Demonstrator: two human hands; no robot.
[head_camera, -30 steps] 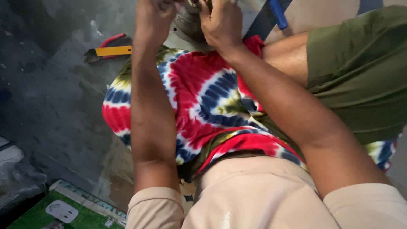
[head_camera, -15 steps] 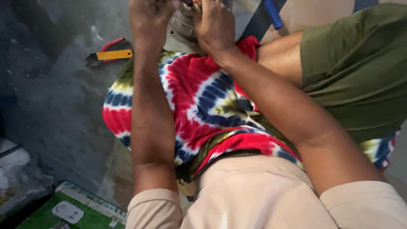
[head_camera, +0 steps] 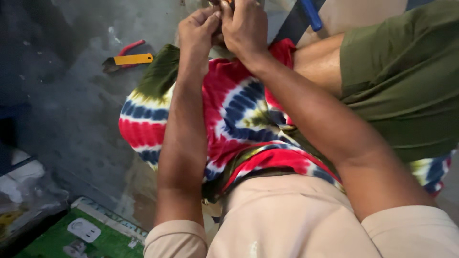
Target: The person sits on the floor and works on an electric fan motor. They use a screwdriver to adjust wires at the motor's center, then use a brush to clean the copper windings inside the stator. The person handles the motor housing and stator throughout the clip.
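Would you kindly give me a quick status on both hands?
Left hand and right hand pinched together on something small, mostly hidden. Tie-dye cloth beneath. Yellow-handled tool lies apart on floor.

A dark grey concrete floor (head_camera: 71,114) is seen, mottled and scuffed; a yellow-handled cutter (head_camera: 128,59) is laid on it; a green box (head_camera: 62,239) is placed at the lower left.

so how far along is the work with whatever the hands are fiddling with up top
Nothing shows as finished. In hand: the left hand and right hand pinch a small item together at the frame's top edge, above the tie-dye cloth; it is mostly cut off, so its state cannot be judged. The yellow-handled cutter and red-handled pliers lie untouched on the grey floor.
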